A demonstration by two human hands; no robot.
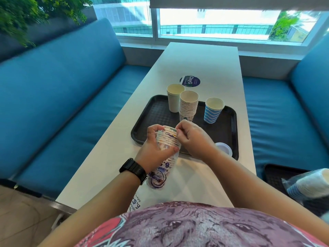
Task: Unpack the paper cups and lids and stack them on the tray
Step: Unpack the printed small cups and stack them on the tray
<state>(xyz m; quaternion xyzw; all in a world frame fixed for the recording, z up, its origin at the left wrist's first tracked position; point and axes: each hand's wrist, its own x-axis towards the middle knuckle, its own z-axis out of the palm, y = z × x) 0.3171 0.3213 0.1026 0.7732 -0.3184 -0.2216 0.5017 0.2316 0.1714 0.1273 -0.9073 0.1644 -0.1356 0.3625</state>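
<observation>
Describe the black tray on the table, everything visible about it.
The black tray is a rectangular, plastic-looking tray with rounded corners, a raised rim and a textured floor. It lies flat on the white table. On its far half stand a plain pale cup, a stack of printed cups and a blue striped cup. White lids sit at its near right corner. The hands partly hide its near edge.

Three cup stacks (188,106) on tray (229,129) — lids (223,148) right.

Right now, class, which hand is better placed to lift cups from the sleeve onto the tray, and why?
The right hand: its fingers already pinch the top rims of the wrapped cup stack and sit nearer the tray. The left hand grips the sleeve, steadying it.
</observation>
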